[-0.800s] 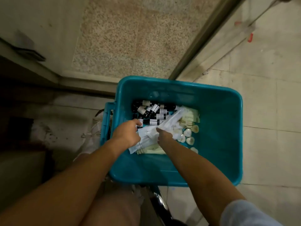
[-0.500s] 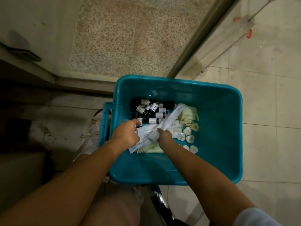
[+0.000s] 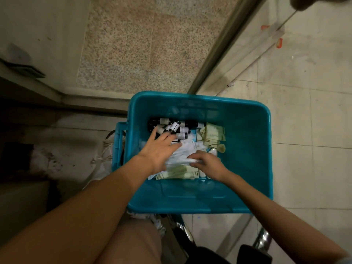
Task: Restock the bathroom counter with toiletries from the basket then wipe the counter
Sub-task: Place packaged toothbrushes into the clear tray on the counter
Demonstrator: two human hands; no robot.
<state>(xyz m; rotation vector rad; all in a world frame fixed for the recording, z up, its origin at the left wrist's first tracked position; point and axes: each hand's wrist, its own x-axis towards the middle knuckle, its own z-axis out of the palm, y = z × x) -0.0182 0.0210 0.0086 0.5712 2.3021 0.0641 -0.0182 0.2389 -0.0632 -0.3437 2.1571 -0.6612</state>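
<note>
My left hand (image 3: 160,151) has let go. A moment ago its grip was curled round the white packets (image 3: 181,155); now the fingers are spread wide and flat, pushed forward over the packets, with the fingertips at the near edge of the dark bottles (image 3: 177,126). I cannot tell whether they touch a bottle yet. My right hand (image 3: 209,164) has taken over the packets: its grip is curled in, pinching their near edge, lower and closer to me than it was.

Everything is still inside the blue basket (image 3: 266,149). The bottles are heaped against the far wall at the left. Pale sachets (image 3: 211,134) lie just to their right, and another sheaf (image 3: 179,173) lies under my wrists near the front wall. A few small round pieces (image 3: 221,147) sit beside the right hand.

I judge this as sorting rather than lifting. The right hand holds the packets while the left goes after a bottle. Nothing has left the basket, the bench is out of view, and the wiping has not begun. The bottles are piled loosely and look likely to roll when one is pulled free.

The basket rests on a chrome frame (image 3: 262,239) above a tiled floor (image 3: 304,121).
</note>
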